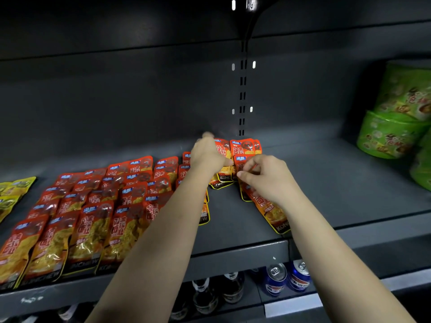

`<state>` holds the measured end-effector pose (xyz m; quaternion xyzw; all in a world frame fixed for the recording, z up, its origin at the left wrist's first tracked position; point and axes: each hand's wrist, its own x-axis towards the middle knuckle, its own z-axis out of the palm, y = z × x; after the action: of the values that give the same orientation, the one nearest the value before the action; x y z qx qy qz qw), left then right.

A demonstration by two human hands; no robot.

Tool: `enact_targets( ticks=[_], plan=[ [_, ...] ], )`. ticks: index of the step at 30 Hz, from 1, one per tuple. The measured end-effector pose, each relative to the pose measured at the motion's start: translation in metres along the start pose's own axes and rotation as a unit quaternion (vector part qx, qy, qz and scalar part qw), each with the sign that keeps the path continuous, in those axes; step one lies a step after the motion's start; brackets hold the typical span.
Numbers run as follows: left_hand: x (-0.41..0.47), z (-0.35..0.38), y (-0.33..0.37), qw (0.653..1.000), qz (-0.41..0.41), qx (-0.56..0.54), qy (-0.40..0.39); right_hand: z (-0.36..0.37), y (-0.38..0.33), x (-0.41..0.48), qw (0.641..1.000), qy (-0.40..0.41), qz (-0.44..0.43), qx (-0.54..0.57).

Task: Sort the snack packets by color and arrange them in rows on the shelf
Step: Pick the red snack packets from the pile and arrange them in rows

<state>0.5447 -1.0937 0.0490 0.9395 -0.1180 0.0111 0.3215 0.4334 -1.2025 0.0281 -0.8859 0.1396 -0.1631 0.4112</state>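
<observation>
1. The right hand (268,180) pinches the top edge of a red packet (271,217) lying on the grey shelf (338,183), partly hidden under the wrist.
2. The left hand (208,157) rests over the rear packets (243,146) (fingertips blurred; its grip cannot be told).
3. Red rows (93,217) fill the shelf's left; yellow packets (14,190) and green bowls (391,136) are cut off at the edges.
4. Cans (276,276) below the shelf show only their tops.

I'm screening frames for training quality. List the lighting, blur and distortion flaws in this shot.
Head view: fingertips of the left hand smear with motion; the green bowls at right are soft and stretched; the shelf front edge bows from the wide lens; the red packets catch glare; the back wall above is dark; the cans below sit in dim light.
</observation>
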Motion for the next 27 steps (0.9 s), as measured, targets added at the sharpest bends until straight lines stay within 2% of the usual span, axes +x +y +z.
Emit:
enact_targets(
  ticks=[7,10,13,17,22,27],
  plan=[
    [-0.009,-0.031,-0.006,0.998,0.049,-0.049,0.002,-0.004,-0.008,0.004,0.997,0.026,0.006,0.072],
    [-0.013,-0.048,-0.013,0.990,0.046,-0.135,-0.022,-0.005,-0.015,0.010,0.997,0.028,-0.004,0.073],
    [-0.025,-0.060,-0.013,0.956,0.050,-0.278,-0.079,-0.001,-0.023,0.016,0.994,0.006,-0.007,0.112],
    [-0.032,-0.070,-0.014,0.916,0.056,-0.376,-0.127,0.007,-0.029,0.016,0.966,-0.055,-0.028,0.250],
    [-0.028,-0.066,-0.022,0.908,0.046,-0.388,-0.149,0.010,-0.034,0.015,0.937,-0.062,-0.044,0.341],
    [-0.015,-0.059,-0.027,0.926,0.041,-0.352,-0.131,0.008,-0.033,0.016,0.942,-0.025,-0.027,0.334]
  ],
)
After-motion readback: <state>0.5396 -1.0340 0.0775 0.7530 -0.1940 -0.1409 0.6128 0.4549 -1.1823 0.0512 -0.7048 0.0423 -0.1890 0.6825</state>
